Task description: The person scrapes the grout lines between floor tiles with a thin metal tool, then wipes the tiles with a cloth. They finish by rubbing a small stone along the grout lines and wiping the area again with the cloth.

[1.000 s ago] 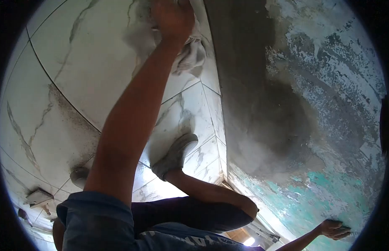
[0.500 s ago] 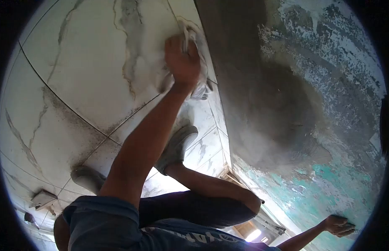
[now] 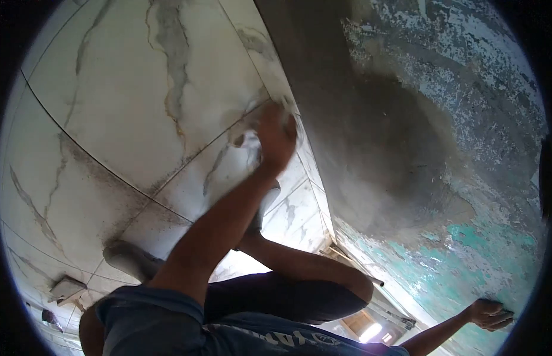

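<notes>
My left hand (image 3: pixel 277 135) is low over the marbled tile floor (image 3: pixel 122 77), close to the foot of the wall. It grips a pale, wet-looking cloth (image 3: pixel 250 142), blurred by motion and partly hidden behind the fingers. Off to the far right, my right hand (image 3: pixel 490 314) rests against the wall (image 3: pixel 400 178) with its fingers stretched along the surface; nothing shows in it. I squat with one grey rubber boot (image 3: pixel 131 260) on the left and the other boot (image 3: pixel 270 199) partly covered by my left forearm.
Grey plaster covers part of the wall, beside flaking green and white paint. Dark dirt lines the tile joints. A flat, brownish block-like object (image 3: pixel 68 289) lies on the floor at lower left. Wooden pieces (image 3: pixel 332 250) lie along the wall's foot behind me.
My left hand has drawn back toward my body with the cloth, along the wall's foot, now over a tile joint. My right hand stays at the wall.
</notes>
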Tool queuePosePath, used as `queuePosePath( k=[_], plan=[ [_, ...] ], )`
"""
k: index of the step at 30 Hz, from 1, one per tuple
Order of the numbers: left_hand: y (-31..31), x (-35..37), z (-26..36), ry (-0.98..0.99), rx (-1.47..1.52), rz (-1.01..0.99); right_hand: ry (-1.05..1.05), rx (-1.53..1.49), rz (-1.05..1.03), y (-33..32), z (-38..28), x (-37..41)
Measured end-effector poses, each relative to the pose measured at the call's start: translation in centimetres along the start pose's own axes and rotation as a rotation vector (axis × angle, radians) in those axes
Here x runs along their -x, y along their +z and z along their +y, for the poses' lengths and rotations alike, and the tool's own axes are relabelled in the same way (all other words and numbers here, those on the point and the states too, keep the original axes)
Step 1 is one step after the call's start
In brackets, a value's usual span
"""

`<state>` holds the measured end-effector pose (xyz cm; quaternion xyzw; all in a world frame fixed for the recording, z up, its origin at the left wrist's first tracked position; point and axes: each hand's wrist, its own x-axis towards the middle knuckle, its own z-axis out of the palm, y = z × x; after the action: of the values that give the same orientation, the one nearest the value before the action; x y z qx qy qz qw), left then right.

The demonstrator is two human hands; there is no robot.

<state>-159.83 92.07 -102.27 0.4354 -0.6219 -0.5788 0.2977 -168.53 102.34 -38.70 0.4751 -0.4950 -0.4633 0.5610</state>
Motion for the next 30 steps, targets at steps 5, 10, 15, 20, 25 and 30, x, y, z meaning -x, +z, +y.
queuePosePath(
  k=[5, 10, 15, 20, 25, 30],
  plan=[
    [-1.5, 6.8, -0.4, 0.020, 0.206, -0.540, -0.004, 0.000, 0.010, -0.1, 0.3, -0.9],
    [-1.9, -0.6, 1.5, -0.089, 0.059, 0.076, 0.009, -0.016, 0.019, 0.2, 1.7, -0.3],
    [-0.3, 3.4, -0.7, -0.096, 0.015, -0.172, -0.066, 0.068, 0.017, 0.2, 1.8, -0.4],
    [-8.7, 4.1, 5.4, -0.357, 0.213, -0.928, -0.068, -0.015, -0.079, -0.5, -1.4, -3.2],
    [-20.7, -11.5, 13.2, -0.352, 0.170, -1.253, 0.065, -0.050, -0.105, -1.5, -3.6, -3.0],
    [-28.6, -28.4, 13.7, -0.116, -0.144, -0.707, 0.008, 0.045, -0.147, -0.9, -2.2, -1.2]
  ],
)
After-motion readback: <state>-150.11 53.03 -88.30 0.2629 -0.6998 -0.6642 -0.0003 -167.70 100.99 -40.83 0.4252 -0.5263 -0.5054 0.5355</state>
